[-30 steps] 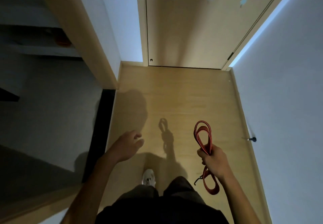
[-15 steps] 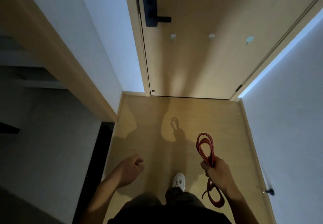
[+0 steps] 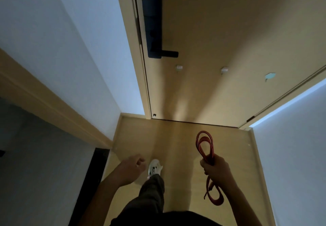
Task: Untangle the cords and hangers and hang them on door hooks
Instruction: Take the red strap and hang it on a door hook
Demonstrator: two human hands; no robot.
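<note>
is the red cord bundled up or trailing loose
Bundled: the right hand grips the red cord in several loops, some standing above the fist, some hanging below it.

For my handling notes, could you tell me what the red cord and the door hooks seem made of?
The red cord looks like matte rubber or plastic-jacketed cable, since it bends in smooth loops. The door hooks look pale, plastic or metal; too small to tell.
</note>
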